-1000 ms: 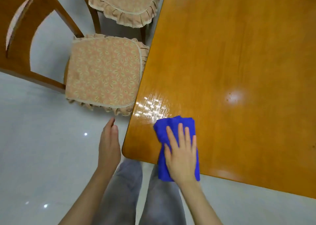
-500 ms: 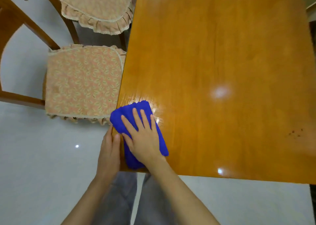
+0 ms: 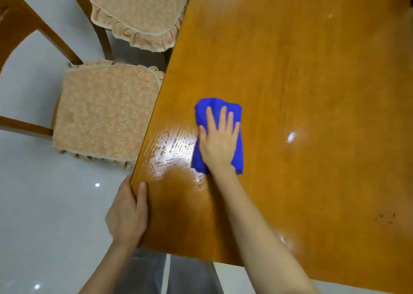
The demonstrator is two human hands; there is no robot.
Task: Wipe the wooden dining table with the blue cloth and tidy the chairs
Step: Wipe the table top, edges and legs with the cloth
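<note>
Near the table's (image 3: 312,92) left corner, right hand (image 3: 218,141) presses flat on blue cloth (image 3: 218,137); damp streaks (image 3: 172,150) beside it. Left hand (image 3: 127,215) grips table edge. Most tabletop looks unwiped; two chairs (image 3: 105,112) not yet tucked.

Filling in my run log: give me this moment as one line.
phase: wiping | right hand: flat on blue cloth | left hand: grips table edge near corner | wet streaks: on table left of cloth
</note>
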